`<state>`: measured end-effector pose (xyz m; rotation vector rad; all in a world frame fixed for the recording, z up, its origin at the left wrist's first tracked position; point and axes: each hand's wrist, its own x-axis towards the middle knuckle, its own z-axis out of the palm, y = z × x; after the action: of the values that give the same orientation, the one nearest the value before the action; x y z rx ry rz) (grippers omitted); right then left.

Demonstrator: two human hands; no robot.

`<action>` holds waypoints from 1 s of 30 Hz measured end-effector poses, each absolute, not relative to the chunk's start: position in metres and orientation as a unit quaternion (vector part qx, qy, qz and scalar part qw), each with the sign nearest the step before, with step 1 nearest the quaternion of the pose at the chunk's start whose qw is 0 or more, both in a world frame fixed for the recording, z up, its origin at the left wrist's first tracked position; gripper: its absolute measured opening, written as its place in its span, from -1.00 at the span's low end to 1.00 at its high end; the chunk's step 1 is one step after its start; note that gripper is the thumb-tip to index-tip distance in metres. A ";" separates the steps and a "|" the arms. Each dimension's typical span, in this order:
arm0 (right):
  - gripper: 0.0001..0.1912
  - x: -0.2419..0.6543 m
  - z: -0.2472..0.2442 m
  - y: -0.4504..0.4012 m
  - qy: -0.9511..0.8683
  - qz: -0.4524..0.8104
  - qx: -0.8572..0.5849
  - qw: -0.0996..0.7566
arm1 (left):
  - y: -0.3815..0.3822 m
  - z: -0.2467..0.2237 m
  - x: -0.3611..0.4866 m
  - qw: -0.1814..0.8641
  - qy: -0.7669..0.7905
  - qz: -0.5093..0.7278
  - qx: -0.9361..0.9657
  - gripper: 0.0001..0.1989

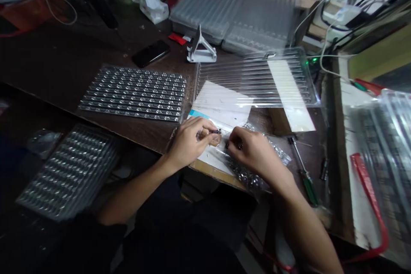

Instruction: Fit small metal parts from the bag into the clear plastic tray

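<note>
My left hand (195, 139) is closed, pinching a small dark piece with a shiny end (215, 131) between thumb and fingers. Its exact kind is too small to make out. Close on the right, my right hand (245, 145) has its fingers curled together over a clear plastic bag (248, 176) of small shiny parts. What those fingers hold, if anything, is hidden. Beneath both hands lies a white board (221, 102) with a blue strip on its edge. A tray filled with rows of small dark and shiny pieces (135, 94) rests left of the board.
Clear ribbed trays (205, 6) are stacked at the back. Before them stand a white phone stand (201, 51) and a black phone (150, 53). A green-handled screwdriver (308, 186) lies at right, near a red hacksaw frame (369, 197). More filled trays (67, 173) are stacked lower left.
</note>
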<state>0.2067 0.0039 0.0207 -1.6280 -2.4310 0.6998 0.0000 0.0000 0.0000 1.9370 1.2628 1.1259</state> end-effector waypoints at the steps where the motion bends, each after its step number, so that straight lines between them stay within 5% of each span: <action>1: -0.93 0.208 0.020 0.004 -0.803 0.234 -0.542 0.078 | 0.001 -0.006 0.003 0.268 0.475 0.399 0.737 -0.93; 20: -0.80 0.209 0.014 0.007 -0.797 0.237 -0.539 0.136 | -0.001 -0.027 0.007 0.220 0.489 0.313 0.784 -0.93; 26: -0.75 0.201 0.010 0.011 -0.798 0.241 -0.532 0.149 | -0.004 -0.020 -0.002 0.214 0.477 0.406 0.750 -0.98; 30: -0.73 0.185 0.005 0.008 -0.840 0.271 -0.444 0.156 | -0.006 -0.014 -0.019 0.168 0.505 0.406 0.743 -0.81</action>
<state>0.1850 0.0083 0.0050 -1.2704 -2.4049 0.7755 -0.0193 -0.0065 -0.0136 2.1125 1.4367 1.1546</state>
